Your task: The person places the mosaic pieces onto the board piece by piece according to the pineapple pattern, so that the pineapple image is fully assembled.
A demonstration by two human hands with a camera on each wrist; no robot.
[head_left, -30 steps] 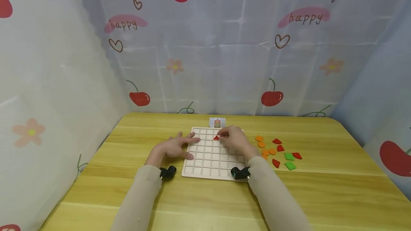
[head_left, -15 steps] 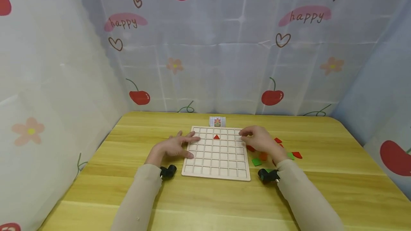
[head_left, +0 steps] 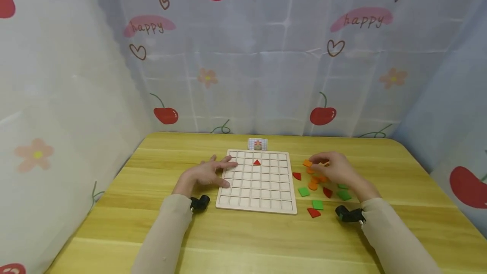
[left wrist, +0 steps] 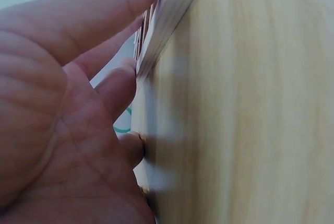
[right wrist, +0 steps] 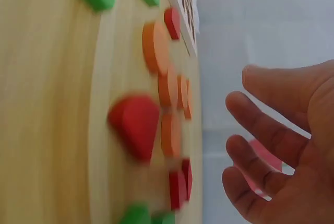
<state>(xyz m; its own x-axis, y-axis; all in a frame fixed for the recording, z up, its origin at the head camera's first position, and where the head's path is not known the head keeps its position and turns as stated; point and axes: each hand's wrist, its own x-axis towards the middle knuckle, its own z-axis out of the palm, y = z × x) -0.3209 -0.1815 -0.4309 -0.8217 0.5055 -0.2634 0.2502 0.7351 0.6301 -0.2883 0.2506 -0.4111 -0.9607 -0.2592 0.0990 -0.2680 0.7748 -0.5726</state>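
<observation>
A pale wooden grid board [head_left: 262, 186] lies in the middle of the table in the head view. One red triangle [head_left: 257, 162] sits in a cell in its second row from the back. My left hand [head_left: 203, 174] rests with spread fingers on the board's left edge; the left wrist view shows its thumb and a fingertip at the board's side. To the right of the board, my right hand [head_left: 336, 168] hovers over loose pieces, thumb and fingers apart. It holds nothing in the right wrist view, where orange discs [right wrist: 156, 49] and a red quarter-round piece [right wrist: 135, 125] lie below it.
Green squares [head_left: 303, 191], more red pieces [head_left: 313, 212] and orange pieces [head_left: 313, 186] are scattered right of the board. A small printed picture card [head_left: 258, 144] lies behind the board. Patterned curtains [head_left: 243, 88] enclose the back and sides of the table.
My right hand has moved from the red triangle on the board rightward to above the loose pieces, leaving the triangle in its cell. The left hand stays in place.
</observation>
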